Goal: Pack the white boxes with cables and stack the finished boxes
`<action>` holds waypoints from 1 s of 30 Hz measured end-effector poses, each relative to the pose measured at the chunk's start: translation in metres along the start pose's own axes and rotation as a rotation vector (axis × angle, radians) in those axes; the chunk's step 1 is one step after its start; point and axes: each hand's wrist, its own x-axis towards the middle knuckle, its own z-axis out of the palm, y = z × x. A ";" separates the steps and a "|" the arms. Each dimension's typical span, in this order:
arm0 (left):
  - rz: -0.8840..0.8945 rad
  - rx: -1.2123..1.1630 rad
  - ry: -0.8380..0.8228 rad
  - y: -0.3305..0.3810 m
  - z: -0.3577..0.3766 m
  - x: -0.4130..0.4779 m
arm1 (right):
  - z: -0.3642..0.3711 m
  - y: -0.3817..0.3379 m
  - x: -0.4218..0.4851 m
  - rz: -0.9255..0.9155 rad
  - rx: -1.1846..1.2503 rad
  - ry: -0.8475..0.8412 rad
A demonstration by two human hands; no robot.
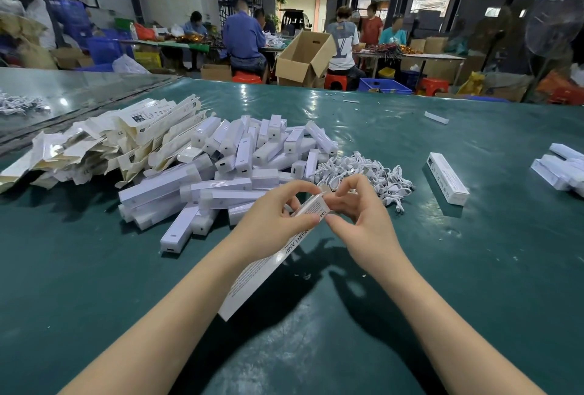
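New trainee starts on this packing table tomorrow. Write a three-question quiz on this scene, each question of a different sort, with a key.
1. True or false: the left hand and the right hand both grip the far end of the printed box.
2. The cable pile nearest the hands lies: A left of the heap of white units; B right of it; C on top of it.
3. What lies alone on the green table just right of that pile?
Key: 1 true; 2 B; 3 one closed box.
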 end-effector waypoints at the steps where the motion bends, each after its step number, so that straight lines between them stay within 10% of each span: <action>1: -0.008 -0.023 -0.024 0.000 -0.001 0.000 | 0.000 0.000 0.000 0.009 0.040 -0.003; 15: -0.105 -0.504 -0.097 0.006 0.013 -0.004 | -0.002 -0.003 -0.001 0.003 0.113 0.164; 30: -0.091 -0.512 -0.159 0.008 0.014 -0.001 | -0.006 -0.006 0.001 0.052 0.214 -0.041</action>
